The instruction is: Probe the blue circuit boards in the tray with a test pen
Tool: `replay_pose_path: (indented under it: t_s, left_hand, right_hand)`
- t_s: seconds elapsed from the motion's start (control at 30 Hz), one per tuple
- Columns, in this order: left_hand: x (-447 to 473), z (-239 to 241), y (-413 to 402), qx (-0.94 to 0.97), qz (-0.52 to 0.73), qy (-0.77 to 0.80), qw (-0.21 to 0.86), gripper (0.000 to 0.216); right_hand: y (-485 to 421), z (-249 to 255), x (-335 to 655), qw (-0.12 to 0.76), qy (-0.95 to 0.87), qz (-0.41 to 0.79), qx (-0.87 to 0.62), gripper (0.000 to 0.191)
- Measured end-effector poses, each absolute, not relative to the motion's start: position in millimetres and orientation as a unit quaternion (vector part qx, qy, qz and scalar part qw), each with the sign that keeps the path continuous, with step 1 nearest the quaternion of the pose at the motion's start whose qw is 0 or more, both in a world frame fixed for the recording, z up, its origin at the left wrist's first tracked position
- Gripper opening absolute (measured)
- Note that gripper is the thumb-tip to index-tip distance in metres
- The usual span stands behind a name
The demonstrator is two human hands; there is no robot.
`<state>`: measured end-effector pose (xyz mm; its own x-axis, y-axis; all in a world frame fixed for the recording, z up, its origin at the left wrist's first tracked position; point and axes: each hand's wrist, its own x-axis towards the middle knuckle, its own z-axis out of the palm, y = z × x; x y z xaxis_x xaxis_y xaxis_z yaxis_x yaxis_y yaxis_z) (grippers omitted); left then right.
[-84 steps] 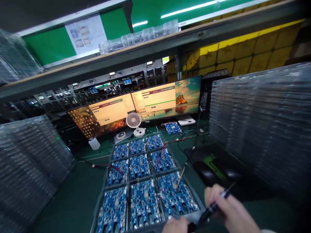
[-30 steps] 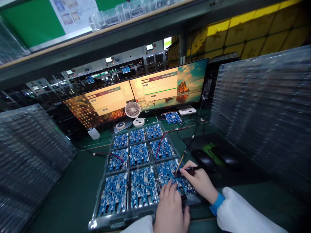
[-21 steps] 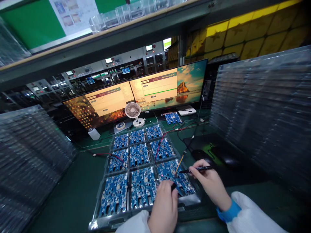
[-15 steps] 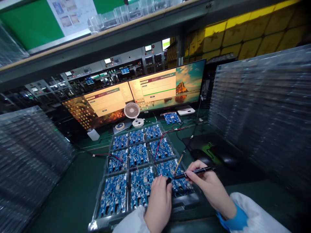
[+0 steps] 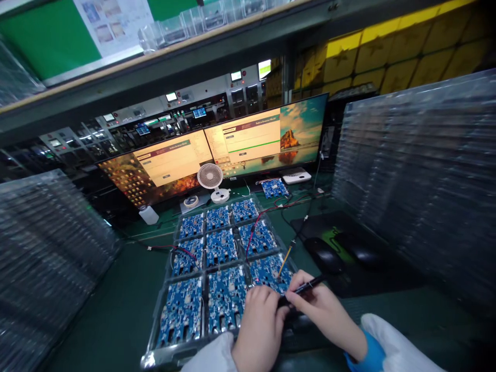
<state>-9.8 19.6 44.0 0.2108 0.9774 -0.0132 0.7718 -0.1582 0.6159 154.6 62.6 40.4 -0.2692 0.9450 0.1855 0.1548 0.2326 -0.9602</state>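
Holding a black pen (image 5: 306, 285) pinched in my right hand (image 5: 323, 310), I rest my curled left hand (image 5: 260, 328) on the blue board (image 5: 271, 274) in the tray's (image 5: 163, 356) near right corner.

Two lit monitors (image 5: 217, 155) behind a small white fan (image 5: 211, 178); two mice (image 5: 341, 254) on a pad; clear tray stacks (image 5: 418, 186) flanking

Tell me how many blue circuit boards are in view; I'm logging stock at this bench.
10. Nine sit in the clear tray, three rows of three; the near-right board is partly covered by both hands. One loose board lies by the monitors. The tray stacks may hide more.
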Motion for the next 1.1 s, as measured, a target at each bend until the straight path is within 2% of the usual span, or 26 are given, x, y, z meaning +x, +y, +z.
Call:
replay_pose_path:
  t_s: [0.13, 0.3, 0.43, 0.63, 0.8, 0.97, 1.1]
  left_hand:
    - [-23.3, 39.3, 35.9, 0.700, 0.252, 0.620, 0.249, 0.036]
    - [-43.5, 26.6, 78.4, 0.683, 0.207, 0.682, 0.160, 0.035]
    - [-43.2, 21.1, 100.3, 0.698, 0.170, 0.681, 0.143, 0.039]
    - [-32.9, 28.2, 109.9, 0.695, 0.138, 0.697, 0.111, 0.048]
    - [-26.7, 34.1, 114.2, 0.672, 0.150, 0.715, 0.125, 0.045]
    - [-20.8, 39.7, 115.3, 0.663, 0.131, 0.724, 0.136, 0.053]
    - [-14.2, 45.8, 106.4, 0.678, 0.122, 0.716, 0.119, 0.048]
  right_hand:
    - [73.6, 31.0, 172.1, 0.478, -0.653, 0.388, -0.442, 0.039]
    - [86.7, 12.7, 195.1, 0.524, -0.655, 0.286, -0.463, 0.030]
    - [80.4, 7.3, 188.8, 0.473, -0.746, 0.238, -0.404, 0.024]
    - [76.4, 4.1, 172.4, 0.397, -0.830, 0.165, -0.355, 0.025]
    - [77.9, 0.5, 171.6, 0.378, -0.844, 0.125, -0.360, 0.024]
    - [78.6, -1.7, 172.7, 0.372, -0.848, 0.098, -0.364, 0.024]
    - [79.8, -6.2, 173.3, 0.374, -0.845, 0.087, -0.371, 0.025]
